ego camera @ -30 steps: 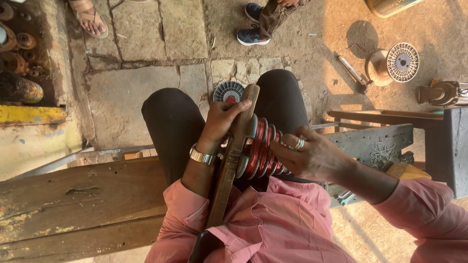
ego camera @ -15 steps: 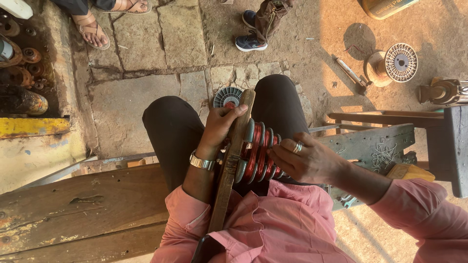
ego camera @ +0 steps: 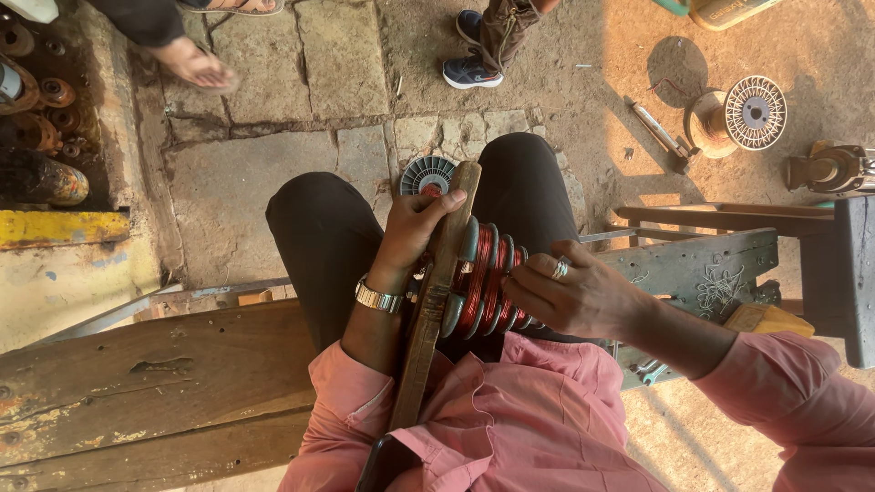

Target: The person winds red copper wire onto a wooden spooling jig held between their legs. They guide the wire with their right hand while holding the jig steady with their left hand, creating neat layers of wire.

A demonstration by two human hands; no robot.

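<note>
Both curled: left hand [ego camera: 415, 228] (wooden bar [ego camera: 436, 292]), right hand [ego camera: 565, 292]

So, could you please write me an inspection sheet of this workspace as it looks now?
Surface: worn wooden bench; stone-paved floor.
Job's things: wooden stick carrying red wire coils between grey discs, across the lap.
Clutter: round wheel and metal tool on the ground.
Hands: left hand grips the stick; right hand rests its fingers on the coils.
Cables: nothing seen apart from the coiled wire.
Surroundings: other people's feet nearby; wooden stool at right.
</note>
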